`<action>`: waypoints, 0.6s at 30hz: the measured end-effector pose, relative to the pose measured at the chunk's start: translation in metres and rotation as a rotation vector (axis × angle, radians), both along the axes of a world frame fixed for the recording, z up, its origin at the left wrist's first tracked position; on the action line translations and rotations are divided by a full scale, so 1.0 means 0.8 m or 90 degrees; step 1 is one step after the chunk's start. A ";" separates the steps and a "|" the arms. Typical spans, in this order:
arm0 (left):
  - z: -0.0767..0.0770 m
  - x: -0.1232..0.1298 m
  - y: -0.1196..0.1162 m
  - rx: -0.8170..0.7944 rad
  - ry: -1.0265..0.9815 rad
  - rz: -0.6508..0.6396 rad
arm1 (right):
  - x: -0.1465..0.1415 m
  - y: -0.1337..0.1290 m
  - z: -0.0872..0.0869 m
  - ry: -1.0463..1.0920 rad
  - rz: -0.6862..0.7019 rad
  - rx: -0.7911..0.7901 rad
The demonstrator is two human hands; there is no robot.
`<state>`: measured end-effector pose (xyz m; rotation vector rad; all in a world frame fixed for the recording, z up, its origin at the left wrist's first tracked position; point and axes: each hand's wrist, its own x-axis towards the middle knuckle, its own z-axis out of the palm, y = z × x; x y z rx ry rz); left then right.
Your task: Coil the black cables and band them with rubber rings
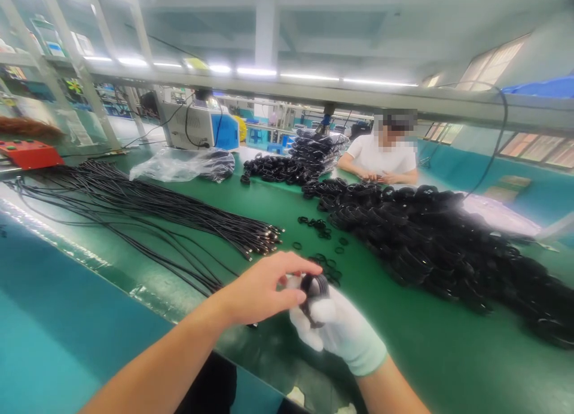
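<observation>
A small coil of black cable (pixel 317 287) is held up above the green tabletop, in the lower middle of the view. My right hand (pixel 338 324), in a white glove, is closed around the coil from the right. From the left, my bare left hand (pixel 264 285) grips the same coil, thumb and forefinger against its near side and top. Its other fingers are partly hidden. Just beyond the hands lie several loose thin black rings (pixel 329 264). A bundle of straight black cables (pixel 179 208) with metal plug ends stretches across the table to the left.
A large heap of coiled black cables (pixel 417 241) covers the right side of the green table (pixel 287 202). A clear plastic bag (pixel 173 166) and a grey-and-blue machine (pixel 201 127) stand behind the bundle. Across the table sits a person in a white shirt (pixel 381 157). A red box (pixel 31 154) is far left.
</observation>
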<state>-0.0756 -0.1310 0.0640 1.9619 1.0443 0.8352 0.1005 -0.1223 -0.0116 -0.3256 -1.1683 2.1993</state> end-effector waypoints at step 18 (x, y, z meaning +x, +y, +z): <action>-0.033 0.008 0.008 0.105 0.066 0.150 | -0.009 -0.001 -0.007 0.047 0.115 -0.230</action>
